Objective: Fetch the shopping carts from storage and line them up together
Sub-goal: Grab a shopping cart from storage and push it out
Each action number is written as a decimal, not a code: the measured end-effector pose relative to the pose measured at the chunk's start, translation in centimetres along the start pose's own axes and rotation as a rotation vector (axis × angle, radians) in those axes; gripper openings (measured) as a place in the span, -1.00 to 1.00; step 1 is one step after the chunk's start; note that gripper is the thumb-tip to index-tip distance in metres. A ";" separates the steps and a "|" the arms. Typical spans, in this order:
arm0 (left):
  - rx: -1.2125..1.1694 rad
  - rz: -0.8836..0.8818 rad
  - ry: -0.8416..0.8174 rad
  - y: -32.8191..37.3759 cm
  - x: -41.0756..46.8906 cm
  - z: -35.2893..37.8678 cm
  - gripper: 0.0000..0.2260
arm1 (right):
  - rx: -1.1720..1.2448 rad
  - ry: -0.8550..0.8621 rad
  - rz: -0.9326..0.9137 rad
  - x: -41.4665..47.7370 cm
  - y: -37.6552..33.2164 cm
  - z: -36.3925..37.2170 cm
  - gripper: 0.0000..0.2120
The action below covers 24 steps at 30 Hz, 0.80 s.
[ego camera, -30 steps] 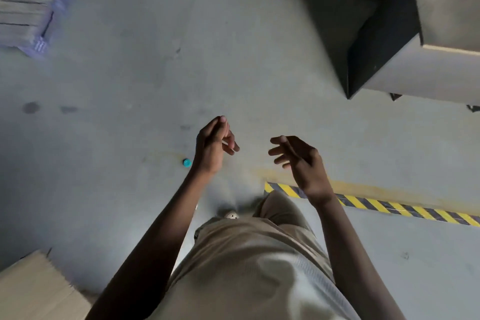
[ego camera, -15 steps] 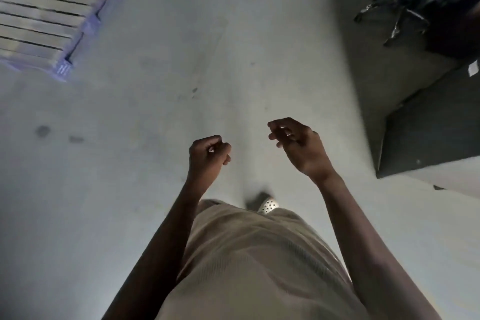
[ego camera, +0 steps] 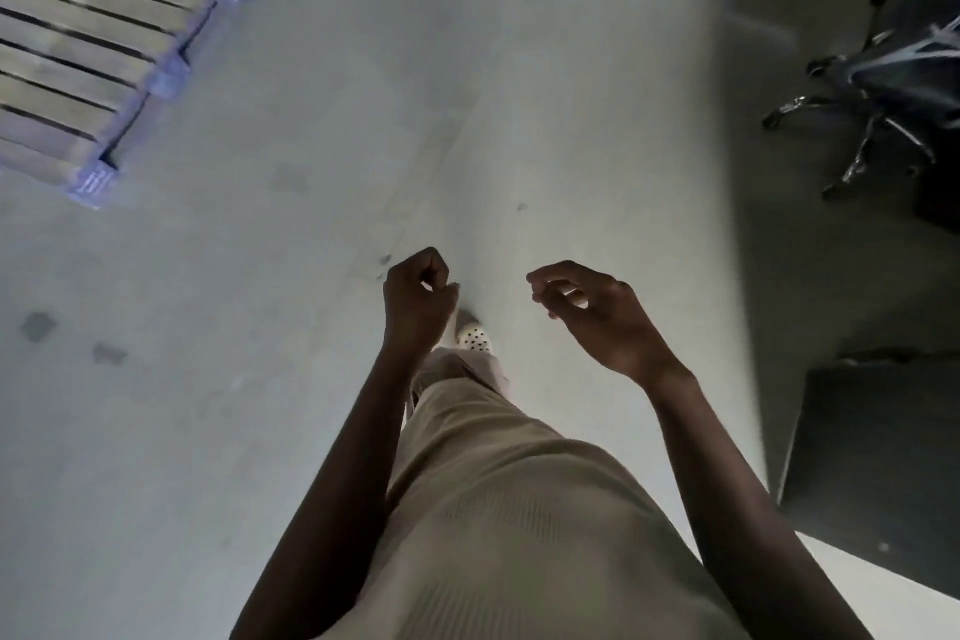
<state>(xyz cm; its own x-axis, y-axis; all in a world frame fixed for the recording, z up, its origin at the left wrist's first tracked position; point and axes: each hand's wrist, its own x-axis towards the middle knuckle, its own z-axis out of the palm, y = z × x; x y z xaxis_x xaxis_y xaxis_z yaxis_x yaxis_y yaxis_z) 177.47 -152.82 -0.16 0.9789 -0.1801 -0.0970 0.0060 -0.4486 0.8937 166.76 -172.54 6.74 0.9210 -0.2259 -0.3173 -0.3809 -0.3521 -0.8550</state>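
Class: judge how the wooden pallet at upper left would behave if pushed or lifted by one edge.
The pallet would probably stay stiff: its slats sit fixed across blue blocks. Lying flat on the floor, it would likely scrape rather than roll or tip. Being broad and all timber, it is probably heavy to lift.
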 end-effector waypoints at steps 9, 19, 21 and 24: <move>-0.011 0.157 -0.224 11.9 26.5 4.2 -0.70 | 0.141 0.132 0.077 22.7 -7.1 -10.4 -0.89; -0.066 -0.057 -0.218 15.9 56.1 14.9 -0.68 | 0.170 0.059 0.068 55.4 -8.5 -22.3 -0.90; -0.096 -0.068 -0.209 18.8 62.5 16.8 -0.68 | 0.132 0.063 0.059 62.6 -10.2 -26.1 -0.90; -0.164 -0.035 -0.174 23.8 71.7 18.7 -0.77 | 0.088 0.084 0.035 72.3 -14.4 -31.4 -0.90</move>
<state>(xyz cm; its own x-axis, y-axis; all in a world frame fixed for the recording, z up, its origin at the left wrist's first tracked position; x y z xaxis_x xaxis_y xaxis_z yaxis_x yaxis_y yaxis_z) 243.94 -192.79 5.97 0.9277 -0.3210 -0.1904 0.0864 -0.3117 0.9462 236.31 -212.34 8.96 0.8960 -0.3129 -0.3150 -0.4004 -0.2627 -0.8779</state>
